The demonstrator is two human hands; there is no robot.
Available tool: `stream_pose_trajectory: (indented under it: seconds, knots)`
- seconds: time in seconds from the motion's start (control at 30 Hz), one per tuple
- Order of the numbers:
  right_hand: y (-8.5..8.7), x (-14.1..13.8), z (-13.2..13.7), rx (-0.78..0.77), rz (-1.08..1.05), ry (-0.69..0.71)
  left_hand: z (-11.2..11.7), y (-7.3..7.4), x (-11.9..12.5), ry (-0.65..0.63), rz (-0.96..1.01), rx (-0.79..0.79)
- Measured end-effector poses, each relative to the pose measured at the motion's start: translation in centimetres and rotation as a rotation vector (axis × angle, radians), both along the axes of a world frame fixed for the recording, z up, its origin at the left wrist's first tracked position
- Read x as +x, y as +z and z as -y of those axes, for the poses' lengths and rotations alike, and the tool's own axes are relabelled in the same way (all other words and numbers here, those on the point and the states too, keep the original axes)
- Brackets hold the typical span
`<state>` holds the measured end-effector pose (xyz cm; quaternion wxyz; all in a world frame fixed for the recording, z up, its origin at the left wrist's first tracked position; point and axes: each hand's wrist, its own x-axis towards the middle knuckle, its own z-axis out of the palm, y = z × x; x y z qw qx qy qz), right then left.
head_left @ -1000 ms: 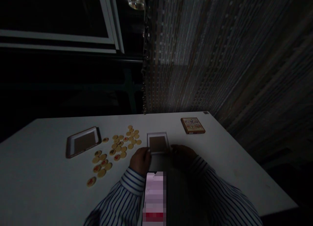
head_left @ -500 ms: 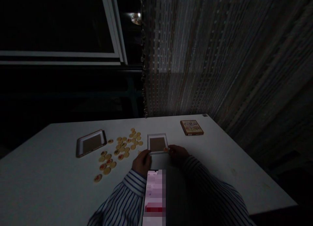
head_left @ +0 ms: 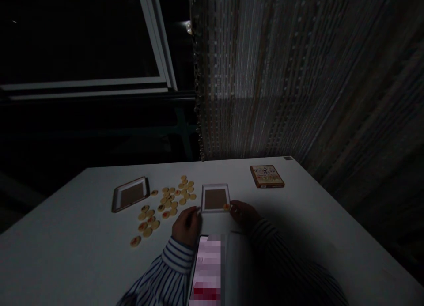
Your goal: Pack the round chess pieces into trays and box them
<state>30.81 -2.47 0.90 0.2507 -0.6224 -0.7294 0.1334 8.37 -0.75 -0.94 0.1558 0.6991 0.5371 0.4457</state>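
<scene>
A small white-rimmed tray with a brown floor lies on the white table in front of me. My left hand rests at its near left corner, fingers curled against the rim. My right hand sits at the near right corner, fingertips pinched on a round yellow game piece at the tray's edge. Several more yellow discs with red or dark marks lie scattered to the left of the tray. Both sleeves are white with blue stripes.
A second, darker-rimmed tray lies further left. A printed orange box lid sits at the far right of the table. A beaded curtain hangs behind, a dark window frame to its left. A lit phone screen is below my hands.
My right hand has brought a yellow disc to the tray's near right corner. The left hand has slid slightly back from the tray. The view has shifted a little.
</scene>
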Motion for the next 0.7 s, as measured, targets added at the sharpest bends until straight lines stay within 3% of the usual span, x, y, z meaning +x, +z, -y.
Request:
stream_pose_trajectory:
  seconds: [0.1,0.2,0.43,0.7]
  knots:
    - [-0.5,0.1,0.0,0.011,-0.011,0.000,0.1,-0.2,-1.0,0.157,-0.055,0.056]
    - [-1.1,0.3,-0.1,0.056,-0.027,-0.013,0.1,-0.5,-1.8,0.221,-0.150,0.118]
    - [-1.5,0.2,-0.2,0.073,-0.060,-0.014,-0.6,-0.2,-2.0,0.071,-0.371,0.048]
    - [-0.9,0.2,-0.4,0.032,-0.048,0.029,-1.4,-0.3,-2.1,0.072,-0.392,0.000]
